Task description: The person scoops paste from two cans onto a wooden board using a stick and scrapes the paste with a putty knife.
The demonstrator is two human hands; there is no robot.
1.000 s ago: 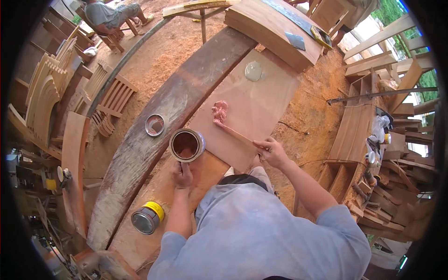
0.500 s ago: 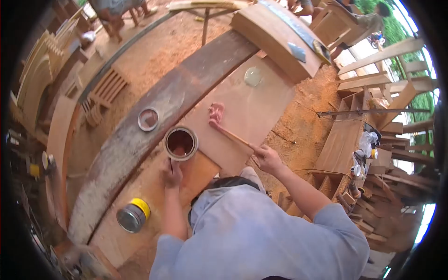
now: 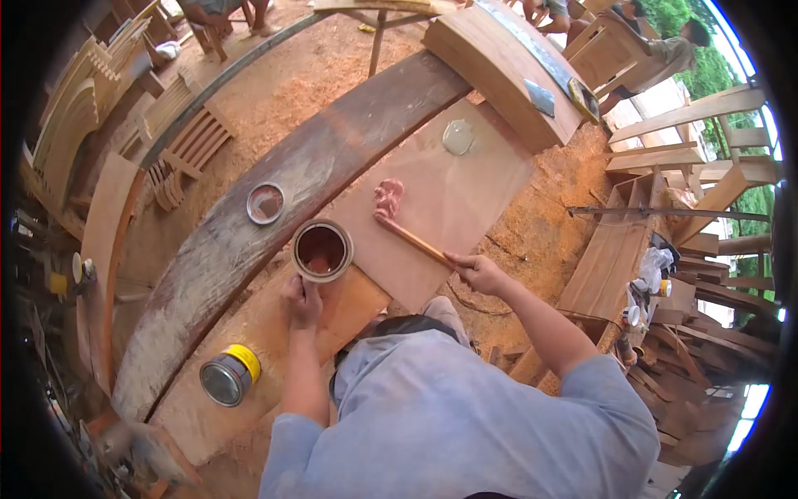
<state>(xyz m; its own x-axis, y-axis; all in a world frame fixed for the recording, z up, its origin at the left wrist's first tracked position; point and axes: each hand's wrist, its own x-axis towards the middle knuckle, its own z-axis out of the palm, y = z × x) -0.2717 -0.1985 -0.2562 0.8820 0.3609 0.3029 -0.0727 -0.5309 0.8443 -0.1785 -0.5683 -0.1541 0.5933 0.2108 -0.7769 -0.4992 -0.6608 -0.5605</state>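
Observation:
My left hand (image 3: 302, 301) is closed on an open metal can (image 3: 322, 278), tilted so its reddish-brown inside shows. A slim wooden stick (image 3: 420, 244) is gripped in my right hand (image 3: 480, 273). Its far end touches a dollop of pink paste (image 3: 388, 200) on a flat wooden board (image 3: 416, 279). Farther up that board lies a round pale blob (image 3: 458, 137). Left of the held can, a round lid (image 3: 266, 204) smeared with pinkish stuff rests on a long curved dark plank (image 3: 224, 224). A grey can with a yellow band (image 3: 230, 376) lies by my left forearm.
A thick wooden block (image 3: 495, 71) stands at the board's far end, with a grey-blue scraper blade (image 3: 540, 98) on it. Slatted wooden pieces (image 3: 199, 140) lie at left. Timber and a wooden cabinet (image 3: 594, 266) line the right. Other people (image 3: 669, 58) sit in the background.
The view has shifted slightly. Both hands keep their hold on the can and the stick, and the stick's tip stays at the pink paste.

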